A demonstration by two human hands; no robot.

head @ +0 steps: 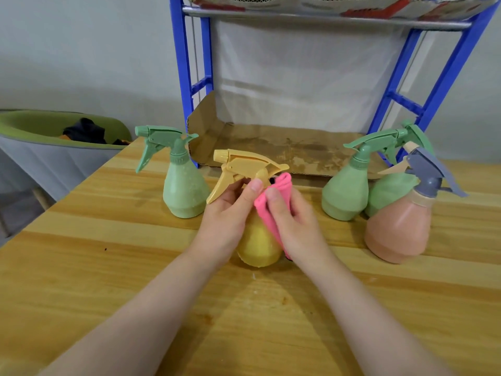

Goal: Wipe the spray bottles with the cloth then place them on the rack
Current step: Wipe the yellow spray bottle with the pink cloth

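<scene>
A yellow spray bottle (257,248) stands on the wooden table (108,267) in the middle. My left hand (230,213) grips its neck just under the trigger head. My right hand (292,221) holds a folded pink cloth (273,207) against the bottle's right side. A green spray bottle (184,185) stands to the left. Two more green bottles (347,191) and a peach bottle with a grey head (398,229) stand to the right. The blue rack (187,77) rises behind, with cardboard (284,147) lining its lower shelf.
A grey and green basket (40,147) with dark items sits off the table's left edge. The rack's upper shelf (325,20) also carries cardboard. A grey wall stands behind everything.
</scene>
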